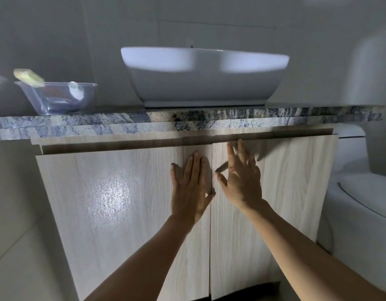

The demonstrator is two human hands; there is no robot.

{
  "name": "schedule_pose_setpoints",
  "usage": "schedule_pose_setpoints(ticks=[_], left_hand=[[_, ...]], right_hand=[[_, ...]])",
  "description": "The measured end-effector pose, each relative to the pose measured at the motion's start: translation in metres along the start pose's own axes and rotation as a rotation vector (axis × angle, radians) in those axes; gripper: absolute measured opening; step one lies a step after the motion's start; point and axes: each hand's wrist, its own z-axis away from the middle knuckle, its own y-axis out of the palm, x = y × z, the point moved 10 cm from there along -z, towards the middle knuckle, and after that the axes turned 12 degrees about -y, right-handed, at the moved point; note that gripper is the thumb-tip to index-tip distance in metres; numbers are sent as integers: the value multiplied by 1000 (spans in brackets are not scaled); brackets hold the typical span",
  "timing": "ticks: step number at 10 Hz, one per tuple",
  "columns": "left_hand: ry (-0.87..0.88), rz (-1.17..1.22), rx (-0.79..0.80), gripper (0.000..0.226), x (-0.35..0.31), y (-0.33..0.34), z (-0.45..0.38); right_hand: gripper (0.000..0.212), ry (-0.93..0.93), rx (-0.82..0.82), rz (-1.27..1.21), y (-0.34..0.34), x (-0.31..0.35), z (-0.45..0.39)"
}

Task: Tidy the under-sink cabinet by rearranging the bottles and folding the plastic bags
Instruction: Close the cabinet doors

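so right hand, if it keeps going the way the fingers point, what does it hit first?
The right hand lies open against the right cabinet door, fingers pointing up. Straight on, they would probably meet the shadowed recess under the stone countertop, then its underside. Depth there is unclear.

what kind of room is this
Most likely a home bathroom. A white basin sits on a stone counter above a closed wooden cabinet, and a toilet stands at the right. Both hands, left and right, lie flat on the doors.
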Motion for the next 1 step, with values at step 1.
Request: schedule_pose_setpoints(ticks=[1], left_hand=[[-24, 146, 112, 94, 4, -7, 32]], right_hand=[[76, 18, -28, -219, -34, 3, 21]])
